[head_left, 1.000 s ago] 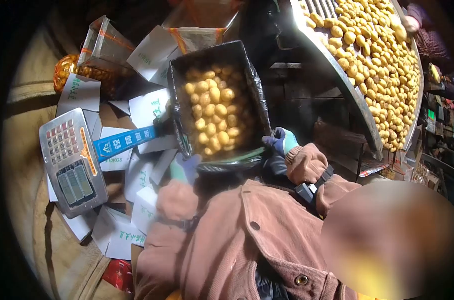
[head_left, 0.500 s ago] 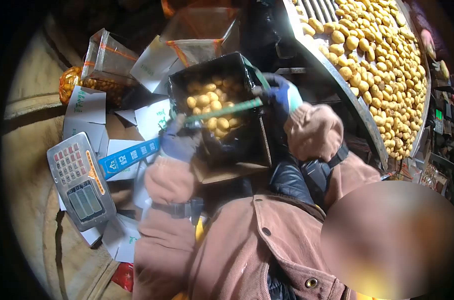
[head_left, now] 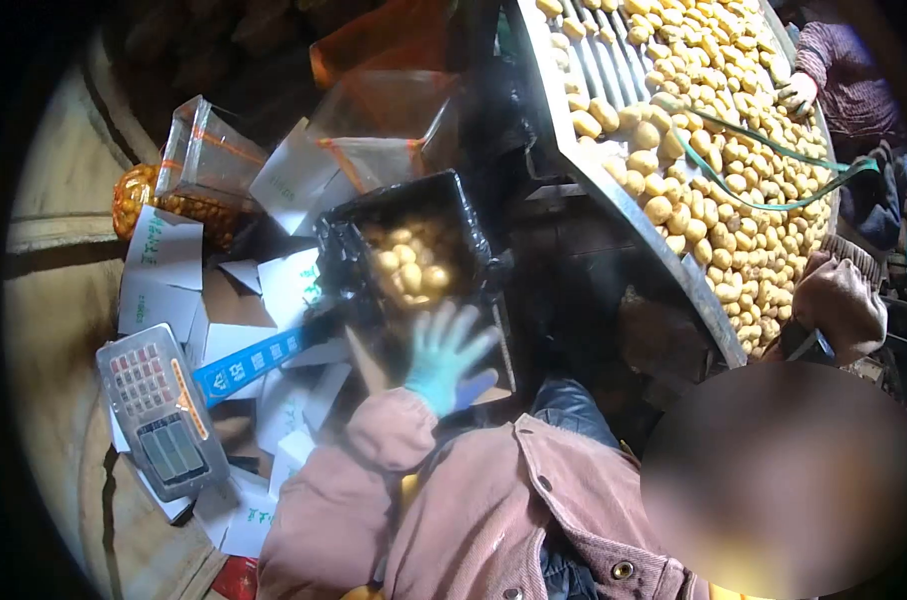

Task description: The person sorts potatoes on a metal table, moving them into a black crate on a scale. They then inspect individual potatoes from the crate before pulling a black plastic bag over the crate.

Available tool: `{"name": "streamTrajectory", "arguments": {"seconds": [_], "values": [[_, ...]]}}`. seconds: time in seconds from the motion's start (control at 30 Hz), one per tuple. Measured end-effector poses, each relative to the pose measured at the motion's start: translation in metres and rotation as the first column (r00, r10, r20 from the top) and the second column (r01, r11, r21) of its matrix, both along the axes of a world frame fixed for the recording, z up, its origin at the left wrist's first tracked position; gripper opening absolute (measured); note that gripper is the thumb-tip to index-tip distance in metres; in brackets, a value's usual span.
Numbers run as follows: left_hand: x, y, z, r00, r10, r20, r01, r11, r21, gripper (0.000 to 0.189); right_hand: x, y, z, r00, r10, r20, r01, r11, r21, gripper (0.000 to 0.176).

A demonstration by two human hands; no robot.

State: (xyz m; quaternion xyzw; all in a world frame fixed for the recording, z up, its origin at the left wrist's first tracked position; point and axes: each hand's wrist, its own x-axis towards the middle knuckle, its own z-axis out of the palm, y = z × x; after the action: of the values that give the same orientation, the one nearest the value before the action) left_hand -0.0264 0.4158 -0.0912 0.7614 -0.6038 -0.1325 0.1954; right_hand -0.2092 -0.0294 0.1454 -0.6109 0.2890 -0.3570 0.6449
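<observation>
My left hand, in a pale teal and blue glove, is spread open above the near edge of a box. A black plastic liner covers the box's inside, and potatoes lie in it. Far to the right, my right hand is in shadow, its dark glove closed on a green strap. The strap loops out over the potatoes on the sorting table; details of the right fingers are dim.
Potatoes cover the metal-edged sorting table. Across it is another person's hand. A scale stands left, among white cartons. Clear bags with orange bands and a net bag of potatoes lie behind.
The green strap has left the box and gone right over the sorting table with my right hand. My left hand has let go of it and opened near the box's front.
</observation>
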Motion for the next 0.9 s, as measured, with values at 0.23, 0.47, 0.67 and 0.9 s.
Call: {"name": "streamTrajectory", "arguments": {"seconds": [0.23,0.47,0.67,0.9], "values": [[0.106,-0.104,-0.160,0.351,0.509,-0.786,-0.750,0.655,0.090,0.065,-0.026,-0.129,-0.039,0.958,-0.191,0.214,0.232,0.954,-0.190,0.037],[0.147,-0.023,-0.018,0.606,0.599,-0.524,-0.783,0.566,-0.260,0.044,0.035,-0.002,-0.115,0.690,-0.547,-0.473,-0.401,0.255,-0.880,0.031],[0.186,0.074,-0.126,-0.157,0.260,-0.953,-0.899,0.362,0.247,0.047,0.086,0.168,-0.187,0.737,0.232,-0.634,-0.577,0.705,-0.413,0.043],[0.222,-0.008,-0.083,0.035,0.140,-0.989,-0.937,0.350,0.017,0.032,0.165,0.206,-0.363,0.741,0.671,-0.038,-0.345,0.428,0.835,0.052]]}}
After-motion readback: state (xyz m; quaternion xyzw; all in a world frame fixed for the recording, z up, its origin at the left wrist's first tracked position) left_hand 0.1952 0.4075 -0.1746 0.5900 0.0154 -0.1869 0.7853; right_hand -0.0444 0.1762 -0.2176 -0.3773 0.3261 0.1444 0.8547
